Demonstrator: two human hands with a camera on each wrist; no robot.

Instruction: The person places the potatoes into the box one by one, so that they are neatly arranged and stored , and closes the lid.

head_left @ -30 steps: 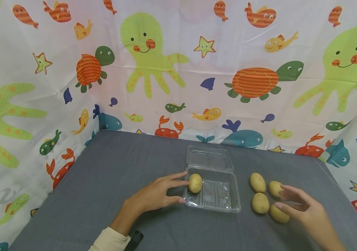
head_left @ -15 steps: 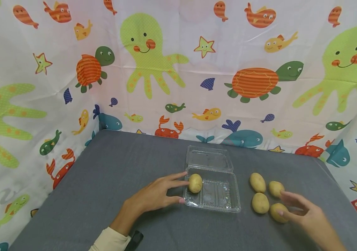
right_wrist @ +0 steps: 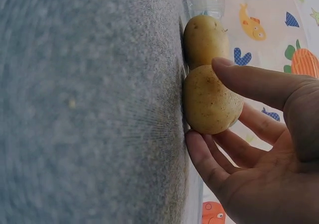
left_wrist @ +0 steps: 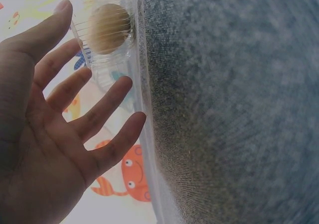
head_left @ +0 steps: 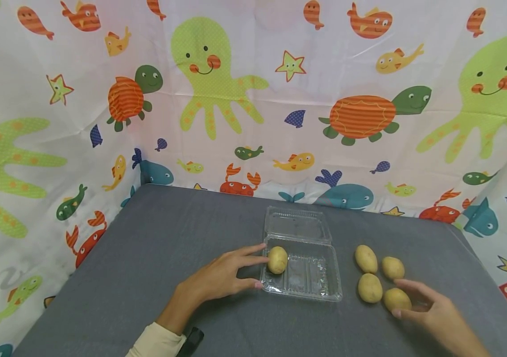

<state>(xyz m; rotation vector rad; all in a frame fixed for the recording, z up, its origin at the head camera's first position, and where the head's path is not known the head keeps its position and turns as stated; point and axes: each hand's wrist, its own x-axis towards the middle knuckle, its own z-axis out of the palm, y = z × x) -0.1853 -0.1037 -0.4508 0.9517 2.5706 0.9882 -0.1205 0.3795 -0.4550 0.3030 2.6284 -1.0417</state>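
In the head view a clear plastic clamshell box lies with its lid folded back. One potato sits at the left end of its tray. My left hand is spread at that end, fingertips and thumb at the rim, holding nothing. To the right of the box, my right hand has its thumb and fingers round the nearest right-hand potato, which still rests on the cloth. Beside it are three more potatoes: a front left one, a back left one and a back right one.
Grey cloth covers the table. Behind and along both sides hangs a white curtain printed with sea animals, meeting the table's far edge. A dark band is on my left wrist, below the pale sleeve.
My right hand has lowered and moved slightly nearer, its fingers leaving the back right potato and closing round the front right one. My left hand and the box have stayed put.
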